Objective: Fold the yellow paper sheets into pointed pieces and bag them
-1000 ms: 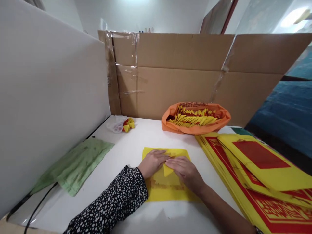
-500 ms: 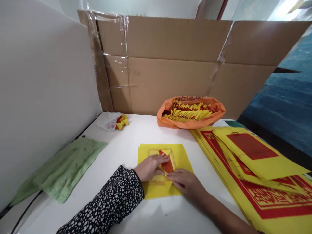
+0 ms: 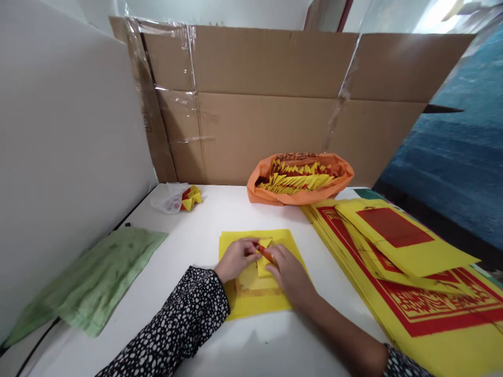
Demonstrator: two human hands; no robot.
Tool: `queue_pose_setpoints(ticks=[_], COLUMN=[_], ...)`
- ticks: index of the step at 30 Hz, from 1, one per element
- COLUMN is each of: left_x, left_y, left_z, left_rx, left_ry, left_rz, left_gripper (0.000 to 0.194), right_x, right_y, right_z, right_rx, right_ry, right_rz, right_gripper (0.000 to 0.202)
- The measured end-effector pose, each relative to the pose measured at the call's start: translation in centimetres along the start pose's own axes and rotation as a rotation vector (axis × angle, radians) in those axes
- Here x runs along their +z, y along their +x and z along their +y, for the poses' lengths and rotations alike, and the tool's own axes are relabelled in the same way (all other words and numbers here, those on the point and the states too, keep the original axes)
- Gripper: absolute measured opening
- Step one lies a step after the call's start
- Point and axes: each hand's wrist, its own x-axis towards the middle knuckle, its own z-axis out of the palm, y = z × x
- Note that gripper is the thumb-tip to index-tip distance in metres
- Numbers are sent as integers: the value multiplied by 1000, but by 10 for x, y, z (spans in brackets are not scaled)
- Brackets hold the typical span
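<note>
A small folded piece of yellow and red paper [image 3: 264, 266] is pinched between both hands. My left hand [image 3: 238, 257] grips its upper left side with thumb and fingers. From the right, my right hand [image 3: 291, 272] closes on its other edge, where a narrow red strip shows. Beneath the hands lies a stack of square yellow paper sheets [image 3: 231, 309] with a faded printed frame. The fingertips hide part of the folded paper.
Behind stands an orange bag [image 3: 261, 196] packed with folded paper pieces. Large yellow and red printed sheets [image 3: 393, 293] are piled at right. A green cloth [image 3: 106, 272] and a clear plastic bag [image 3: 168, 199] with folded pieces lie left. A cardboard panel [image 3: 263, 120] borders the back.
The folded paper has been lifted and turned, so its yellow side now shows with only a red strip. Both hands moved from pressing it flat to pinching it. The view shifted slightly.
</note>
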Motion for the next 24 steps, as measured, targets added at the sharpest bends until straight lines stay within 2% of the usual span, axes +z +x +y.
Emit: queue_pose_setpoints(ticks=[2, 4, 8, 11, 15, 20, 24], left_x=[1, 1, 1, 1, 0, -1, -1], left_y=[0, 1, 2, 4, 4, 3, 1], left_z=[-2, -3, -7, -9, -4, 3, -1], left_rx=[-11, -10, -11, -5, -13, -27, -21], left_ry=[19, 30, 47, 63, 84, 99, 86], left_rz=[0, -1, 5, 5, -14, -20, 1], left_gripper=[18, 16, 13, 14, 15, 16, 15], right_x=[11, 24, 44, 50, 49, 50, 60], right_y=[-19, -38, -62, -66, -66, -67, -69], right_z=[-3, -5, -8, -9, -11, -11, -4], right_rx=[-157, -232, -146, -86, -61, -72, -117], right_ry=[-163, -264, -334, -329, -329, -351, -386], right_rz=[64, 80, 75, 37, 48, 56, 112], right_gripper=[32, 41, 66, 71, 69, 67, 65])
